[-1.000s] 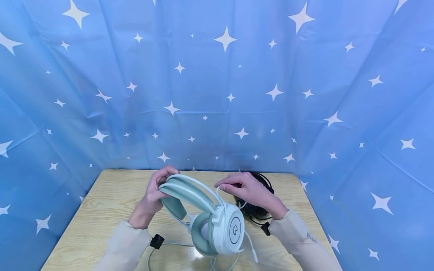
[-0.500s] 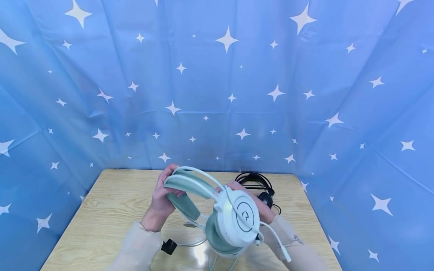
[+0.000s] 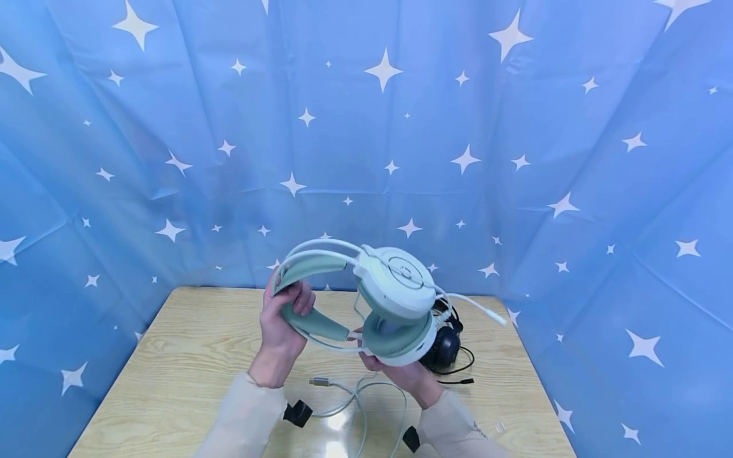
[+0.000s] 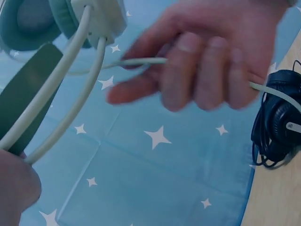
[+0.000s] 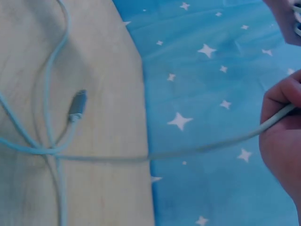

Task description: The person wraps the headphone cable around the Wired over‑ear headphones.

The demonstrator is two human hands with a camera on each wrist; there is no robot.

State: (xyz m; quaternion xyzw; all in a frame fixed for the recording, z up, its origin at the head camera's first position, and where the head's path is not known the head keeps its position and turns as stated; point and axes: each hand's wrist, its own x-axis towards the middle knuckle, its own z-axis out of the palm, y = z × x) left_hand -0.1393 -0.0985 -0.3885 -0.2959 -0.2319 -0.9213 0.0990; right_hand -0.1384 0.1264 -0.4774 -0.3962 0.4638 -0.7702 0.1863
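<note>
My left hand (image 3: 283, 327) grips the padded headband of a white and green headset (image 3: 403, 283), which is lifted above the table and tilted. Its thin microphone boom (image 3: 478, 308) points right. Beneath the ear cups, and partly hidden by them, is my right hand (image 3: 403, 375). In the left wrist view the fingers of that right hand (image 4: 202, 70) curl round the pale headset cable (image 4: 277, 92). The right wrist view shows this cable (image 5: 207, 147) running from the hand down to loose loops on the table. A USB plug (image 5: 77, 104) lies at its end.
Black headphones (image 3: 445, 348) with a bundled cord lie at the table's right side, partly behind the headset. A small clear piece (image 3: 500, 427) is on the wooden table (image 3: 189, 356) near the right sleeve. A blue star-patterned curtain (image 3: 355, 146) surrounds the table.
The headset has risen and tipped, its ear cups swinging up and to the right. My right hand has moved from above the headset to beneath the ear cups.
</note>
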